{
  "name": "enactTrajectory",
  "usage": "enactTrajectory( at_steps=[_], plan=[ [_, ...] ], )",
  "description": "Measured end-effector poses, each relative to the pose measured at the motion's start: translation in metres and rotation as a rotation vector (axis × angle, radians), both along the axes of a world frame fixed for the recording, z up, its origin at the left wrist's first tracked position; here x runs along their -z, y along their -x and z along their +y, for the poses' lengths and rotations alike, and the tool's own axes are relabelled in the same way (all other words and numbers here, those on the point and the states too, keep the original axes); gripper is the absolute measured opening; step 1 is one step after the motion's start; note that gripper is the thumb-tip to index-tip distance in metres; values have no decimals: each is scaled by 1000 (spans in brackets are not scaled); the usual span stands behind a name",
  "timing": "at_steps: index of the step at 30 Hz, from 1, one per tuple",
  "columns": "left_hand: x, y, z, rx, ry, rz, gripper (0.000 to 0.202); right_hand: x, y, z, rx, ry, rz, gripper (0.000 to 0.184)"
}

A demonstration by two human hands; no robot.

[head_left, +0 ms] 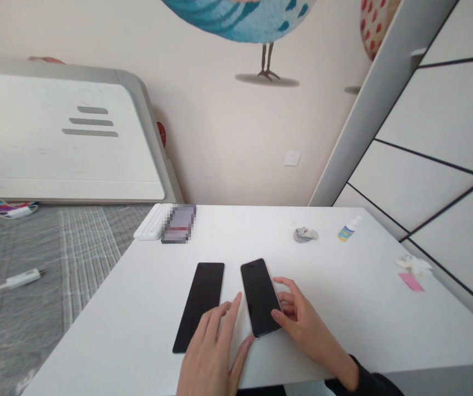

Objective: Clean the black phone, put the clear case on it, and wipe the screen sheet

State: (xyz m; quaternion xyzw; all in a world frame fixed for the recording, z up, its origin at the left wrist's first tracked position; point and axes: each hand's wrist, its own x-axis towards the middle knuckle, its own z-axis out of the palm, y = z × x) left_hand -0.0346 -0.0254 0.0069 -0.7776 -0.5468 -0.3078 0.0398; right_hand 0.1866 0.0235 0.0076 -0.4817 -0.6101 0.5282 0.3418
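- While pinching the lower right edge of the phone [260,297] between thumb and curled fingers of the right hand [302,319], set the forefinger farther up the same side.
- Held the left hand [214,352] spread, with thumb out at the phone's bottom end and forefinger stretched close to its left edge.
- Covered part of the black slab [201,297] with the left hand; could not tell whether touching it.
- Saw the phone dark-screened, toward the near side of the white table [129,330], just right of the slab, with top leaning left; could not tell whether lying flat or slightly raised.
- Found a white case [153,223] and a pixelated box [180,224] side by side at the far left corner.
- Noted a grey cloth [304,235] and an upright bottle [348,229] beyond the phone, to the right.
- Spotted a crumpled tissue [416,265] just beside a pink slip [411,282] near the table's right edge.
- Glimpsed a white charger [22,279] on the grey bed [83,258], left of the table.
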Motion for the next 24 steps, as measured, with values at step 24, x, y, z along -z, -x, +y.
enactTrajectory(
  at_steps=[24],
  plan=[
    [25,-42,20,-76,-65,53,63,-19,-27,84,-364,-782,-592,27]
  ],
)
